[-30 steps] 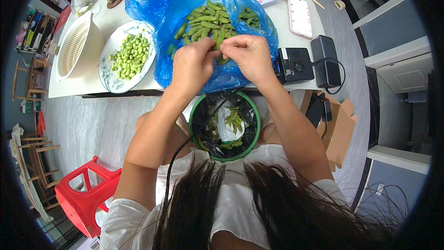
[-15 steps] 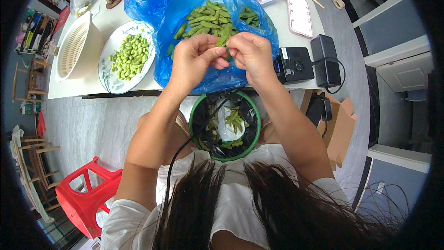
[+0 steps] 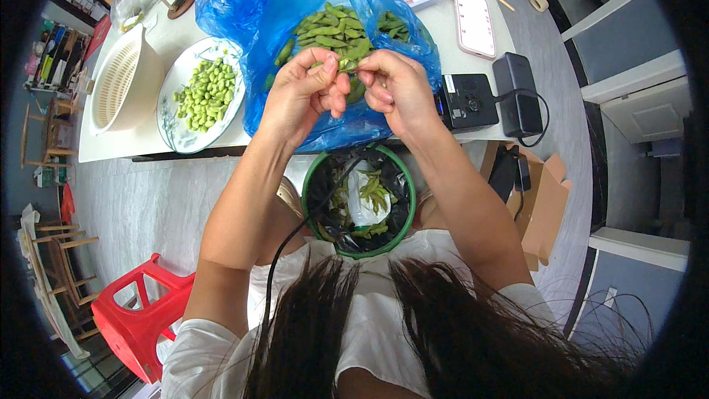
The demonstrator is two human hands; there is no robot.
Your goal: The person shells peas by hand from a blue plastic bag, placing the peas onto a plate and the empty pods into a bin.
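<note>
Between both hands, above the blue plastic bag [image 3: 258, 15], I pinch one green edamame pod [image 3: 347, 64]. My left hand [image 3: 304, 92] is closed on its left end, thumb against the forefinger. On its right end, the fingers of my right hand [image 3: 396, 87] are pressed together. Whole edamame pods [image 3: 329, 28] fill the bag's opening just beyond my fingers. To the left of the bag, a white plate with a leafy pattern [image 3: 171, 114] carries a heap of shelled green beans [image 3: 205, 94].
Below the table edge, between my knees, stands a green-rimmed bin [image 3: 405, 233] lined in black with empty pods inside. A cream basket [image 3: 122, 77] sits at the table's left. Rightward are a phone [image 3: 474, 24], a black device [image 3: 470, 102] and a cardboard box [image 3: 545, 210].
The pod has turned from upright to lying nearly level between my fingers. My left hand has shifted slightly leftward, and its lower fingers have loosened.
</note>
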